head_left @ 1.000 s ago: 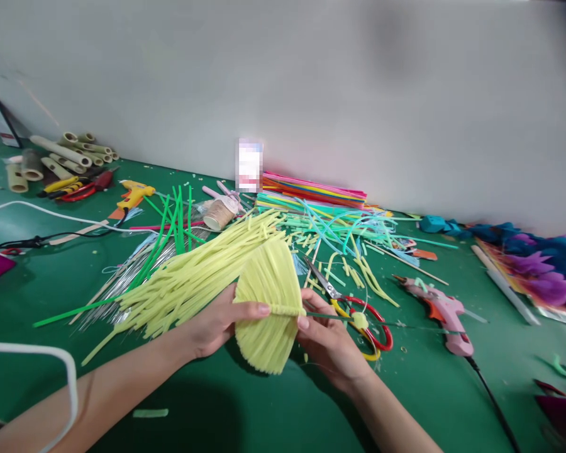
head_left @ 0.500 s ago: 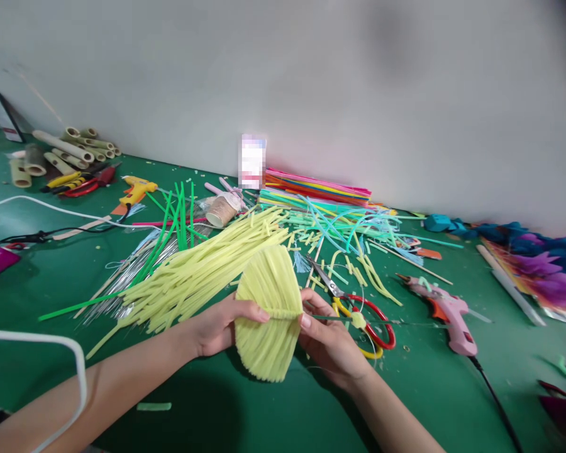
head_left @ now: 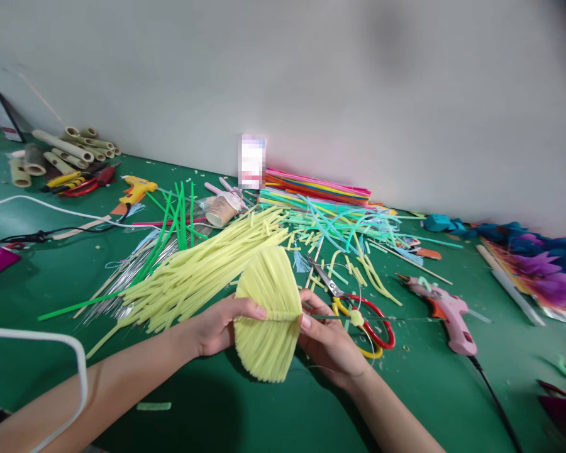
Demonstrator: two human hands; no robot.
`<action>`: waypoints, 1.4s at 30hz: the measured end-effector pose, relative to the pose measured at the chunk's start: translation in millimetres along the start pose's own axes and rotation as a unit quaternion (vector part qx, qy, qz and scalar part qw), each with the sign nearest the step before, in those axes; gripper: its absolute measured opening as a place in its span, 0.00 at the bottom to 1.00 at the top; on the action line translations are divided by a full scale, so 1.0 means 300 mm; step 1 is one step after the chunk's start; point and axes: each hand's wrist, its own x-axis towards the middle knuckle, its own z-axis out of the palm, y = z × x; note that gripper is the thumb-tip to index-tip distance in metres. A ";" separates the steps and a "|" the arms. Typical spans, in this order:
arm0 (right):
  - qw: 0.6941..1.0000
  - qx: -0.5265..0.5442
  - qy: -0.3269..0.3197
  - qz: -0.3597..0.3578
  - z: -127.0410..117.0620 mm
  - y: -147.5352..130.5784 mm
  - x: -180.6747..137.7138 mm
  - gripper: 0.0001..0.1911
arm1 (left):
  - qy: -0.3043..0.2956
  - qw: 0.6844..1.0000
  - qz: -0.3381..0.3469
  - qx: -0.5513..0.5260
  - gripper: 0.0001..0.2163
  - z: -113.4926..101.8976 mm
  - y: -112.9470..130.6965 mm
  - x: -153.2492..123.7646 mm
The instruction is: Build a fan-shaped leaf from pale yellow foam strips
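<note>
Between my hands is a fan-shaped bundle of yellow pipe cleaners [head_left: 270,343], held above the table with a raised seam across its middle. My left hand [head_left: 221,324] grips its left side, thumb on the front face and fingers hidden behind. My right hand [head_left: 330,343] pinches the right end of the seam between thumb and fingers. A thin dark wire [head_left: 396,319] runs out to the right from that pinch, with a small yellow tuft [head_left: 356,318] along its line. Scissors [head_left: 378,321] with red and yellow handles lie just beyond my right hand.
Loose yellow pipe cleaners [head_left: 202,270] are piled behind my hands. A pink glue gun [head_left: 455,318] lies at right, a yellow glue gun [head_left: 136,190] at back left. A white cable [head_left: 78,358] arches over my left forearm. A phone [head_left: 253,163] leans against the wall.
My left thumb has shifted very slightly to the left on the bundle. The wire and the small tuft have moved a little leftward. Both hands keep their hold.
</note>
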 end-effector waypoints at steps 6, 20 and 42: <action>1.000 0.003 -0.010 0.002 -0.011 0.011 0.000 0.12 | 0.004 1.000 -0.010 0.006 0.22 -0.002 -0.003 0.000; 1.000 0.018 0.007 0.005 -0.013 0.008 0.001 0.13 | -0.041 0.999 0.017 -0.001 0.18 0.015 0.005 0.003; 1.000 0.015 0.015 0.005 -0.014 0.004 0.002 0.13 | -0.021 0.999 0.037 0.013 0.17 0.020 -0.003 0.004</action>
